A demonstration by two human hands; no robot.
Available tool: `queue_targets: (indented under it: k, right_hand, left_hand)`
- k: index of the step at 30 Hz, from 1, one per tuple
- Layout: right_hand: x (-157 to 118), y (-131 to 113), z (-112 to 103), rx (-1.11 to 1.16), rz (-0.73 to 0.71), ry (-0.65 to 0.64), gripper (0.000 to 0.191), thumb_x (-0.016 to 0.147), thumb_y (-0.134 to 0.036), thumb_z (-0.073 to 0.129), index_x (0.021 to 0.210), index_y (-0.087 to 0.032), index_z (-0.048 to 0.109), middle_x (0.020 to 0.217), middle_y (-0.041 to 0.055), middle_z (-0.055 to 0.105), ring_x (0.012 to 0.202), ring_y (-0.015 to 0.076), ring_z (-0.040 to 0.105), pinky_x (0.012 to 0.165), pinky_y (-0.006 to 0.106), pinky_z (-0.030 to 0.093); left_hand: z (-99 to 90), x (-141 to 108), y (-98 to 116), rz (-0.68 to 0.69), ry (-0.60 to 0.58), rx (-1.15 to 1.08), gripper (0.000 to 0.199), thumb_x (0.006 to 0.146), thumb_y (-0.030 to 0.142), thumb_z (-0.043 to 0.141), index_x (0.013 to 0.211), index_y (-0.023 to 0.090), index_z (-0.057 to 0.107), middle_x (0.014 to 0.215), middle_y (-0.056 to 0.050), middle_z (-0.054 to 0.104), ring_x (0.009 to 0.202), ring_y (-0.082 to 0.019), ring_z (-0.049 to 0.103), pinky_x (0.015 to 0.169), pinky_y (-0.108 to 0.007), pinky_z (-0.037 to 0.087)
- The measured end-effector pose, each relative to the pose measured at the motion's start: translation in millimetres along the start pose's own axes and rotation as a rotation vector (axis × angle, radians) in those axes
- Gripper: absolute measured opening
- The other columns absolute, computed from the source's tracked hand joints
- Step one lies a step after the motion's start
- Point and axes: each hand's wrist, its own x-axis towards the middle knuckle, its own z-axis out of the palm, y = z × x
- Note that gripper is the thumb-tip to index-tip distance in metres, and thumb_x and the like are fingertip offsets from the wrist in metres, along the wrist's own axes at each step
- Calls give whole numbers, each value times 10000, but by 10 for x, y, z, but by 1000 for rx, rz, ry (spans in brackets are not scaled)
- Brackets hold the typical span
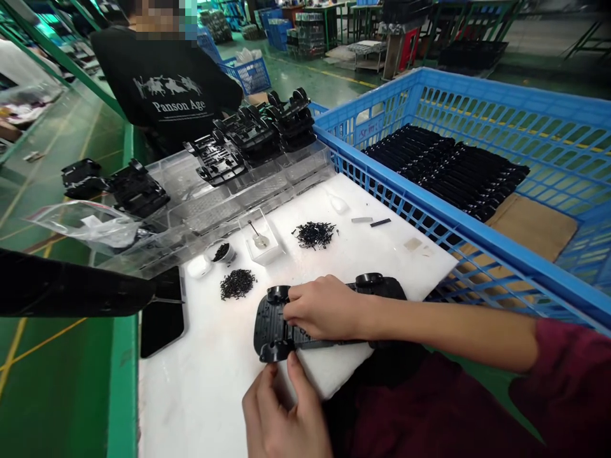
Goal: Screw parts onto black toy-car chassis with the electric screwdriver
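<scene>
A black toy car chassis (272, 321) lies wheels-up on the white work surface (200, 381). At its near left wheel, my left hand (286, 413) grips the edge between thumb and fingers. My right hand (327, 308) reaches over the middle of the chassis with its fingers pinched together, and whatever they hold is hidden. Two piles of small black screws, a nearer pile (237, 284) and a farther pile (315, 235), sit beyond the chassis. Between them stands a small clear box (261, 245) with a thin stick in it.
A large blue crate (382, 172) with rows of black parts (443, 165) borders the right side. Behind the surface, several chassis (248, 130) rest on a clear plastic tray (200, 213). A dark phone (162, 318) and a black arm-like object (71, 283) are left. A co-worker (167, 83) sits ahead.
</scene>
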Motion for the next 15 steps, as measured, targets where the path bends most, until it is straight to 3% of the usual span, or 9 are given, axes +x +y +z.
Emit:
queue_targets:
  k: [4, 15]
  right_hand:
    - [-26, 4, -5, -64, -32, 1, 177, 1011, -247, 525, 968, -219, 694, 972, 14, 663, 721, 137, 589, 532, 300, 202]
    - [-113, -57, -31, -274, -194, -7, 219, 1020, -208, 444, 941, -159, 642, 975, 57, 618, 711, 184, 606, 494, 293, 296]
  left_hand:
    - [19, 17, -21, -11, 17, 27, 248, 988, 387, 678, 1161, 211, 702, 1120, -85, 761, 1013, -320, 748, 761, -365, 516]
    - [47, 50, -121, 34, 55, -2, 249, 973, 435, 693, 1104, 224, 712, 1065, -35, 763, 911, -256, 751, 694, -319, 475]
